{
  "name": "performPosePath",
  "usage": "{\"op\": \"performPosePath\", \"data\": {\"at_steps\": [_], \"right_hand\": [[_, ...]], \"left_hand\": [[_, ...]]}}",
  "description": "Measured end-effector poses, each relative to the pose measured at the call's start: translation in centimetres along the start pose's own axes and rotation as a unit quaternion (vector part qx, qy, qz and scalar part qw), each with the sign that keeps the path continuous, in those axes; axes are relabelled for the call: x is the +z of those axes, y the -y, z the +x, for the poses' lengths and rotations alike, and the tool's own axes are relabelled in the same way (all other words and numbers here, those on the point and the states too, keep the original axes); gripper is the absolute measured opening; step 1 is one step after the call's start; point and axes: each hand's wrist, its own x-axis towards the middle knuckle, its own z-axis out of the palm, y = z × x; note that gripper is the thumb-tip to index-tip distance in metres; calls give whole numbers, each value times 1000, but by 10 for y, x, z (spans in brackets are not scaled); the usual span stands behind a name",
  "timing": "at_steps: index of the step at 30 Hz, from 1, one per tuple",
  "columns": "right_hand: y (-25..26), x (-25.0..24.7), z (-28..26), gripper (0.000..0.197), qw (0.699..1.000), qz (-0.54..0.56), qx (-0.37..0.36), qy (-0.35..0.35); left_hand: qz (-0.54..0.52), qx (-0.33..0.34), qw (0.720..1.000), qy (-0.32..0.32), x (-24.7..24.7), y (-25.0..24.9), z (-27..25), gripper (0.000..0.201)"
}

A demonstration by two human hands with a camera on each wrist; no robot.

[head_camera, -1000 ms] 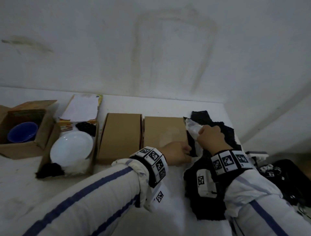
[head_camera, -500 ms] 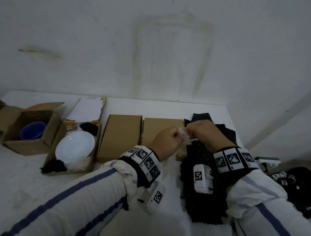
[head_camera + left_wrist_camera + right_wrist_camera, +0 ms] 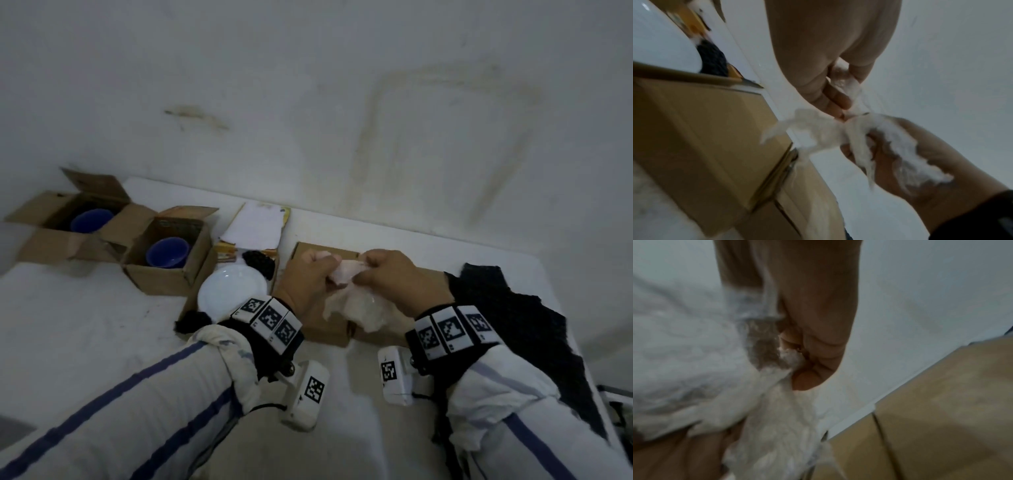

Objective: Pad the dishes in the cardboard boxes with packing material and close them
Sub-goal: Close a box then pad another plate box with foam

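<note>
White fluffy packing material [image 3: 352,298] held up between both hands above two closed cardboard boxes [image 3: 325,329], a loose tuft hanging down toward the box tops. Left hand [image 3: 306,279] pinching one end with curled fingers, right hand [image 3: 394,277] clamped on the other end, knuckles of the two close together. Seen from the left wrist: wad [image 3: 838,134] bunched in the right palm, left fingertips [image 3: 838,100] nipping a thin strand. Seen from the right wrist: material [image 3: 777,426] blurred, pinched at the fingertips.

Just left of the closed boxes, an open box [image 3: 191,301] with a white plate [image 3: 231,291] inside, black padding [image 3: 260,262] at its far edge and another dark clump [image 3: 191,322] at its near corner. Further left, two open boxes, each holding a blue bowl [image 3: 168,251], the second bowl [image 3: 90,221] in the farthest box [image 3: 44,236]. Black mesh sheet [image 3: 513,318] spread on the white tabletop [image 3: 102,329] to the right. Marker bands round both wrists; white striped sleeves.
</note>
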Motion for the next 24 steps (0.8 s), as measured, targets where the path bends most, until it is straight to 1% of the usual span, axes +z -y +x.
{"op": "performPosePath", "data": {"at_steps": [1,2,3,4,5,7,8,9,11,12,13,14,16,17,18,19,20,22,24], "right_hand": [[10,8,3,16,998,64,-6,4],[19,17,8,27,991,133,-9,14],[30,27,12,36,980,195,-12,23],[39,36,16,41,969,244,-11,31],[47,46,20,41,960,278,-8,39],[58,69,29,34,951,307,4,41],[61,82,34,30,955,295,13,36],[63,95,38,26,963,268,18,28],[66,116,48,23,980,195,6,32],[68,125,53,21,986,157,-9,55],[71,131,58,20,989,121,-24,87],[75,137,65,24,988,82,-38,122],[85,149,75,50,979,-10,-79,190],[91,156,79,60,969,-67,-101,213],[96,164,82,65,958,-130,-125,221],[102,173,85,63,948,-189,-141,215],[105,180,89,56,942,-225,-148,201],[110,191,99,38,953,-219,-117,171],[108,196,112,28,957,-234,-95,145]], "left_hand": [[24,-5,1000,-14,-13,0,2,14],[45,-16,999,-16,-25,-2,2,11],[58,-30,998,-10,-36,-5,1,12],[62,-50,997,-1,-46,-8,0,17],[53,-70,996,10,-57,-10,1,22],[24,-104,994,36,-79,-19,3,23],[18,-114,993,36,-90,-23,6,22],[18,-115,993,22,-102,-26,10,20],[12,-104,994,-23,-127,-32,19,7],[5,-101,994,-49,-139,-32,23,21],[-4,-102,993,-67,-150,-34,26,30],[-8,-103,991,-82,-159,-36,30,31],[8,-106,989,-100,-178,-35,38,23],[22,-108,988,-107,-185,-34,41,19],[38,-109,988,-107,-190,-34,43,16],[49,-109,988,-98,-194,-32,45,14],[62,-108,988,-95,-197,-31,46,12],[89,-102,987,-91,-203,-25,50,13],[108,-94,987,-77,-210,-23,51,4]]}}
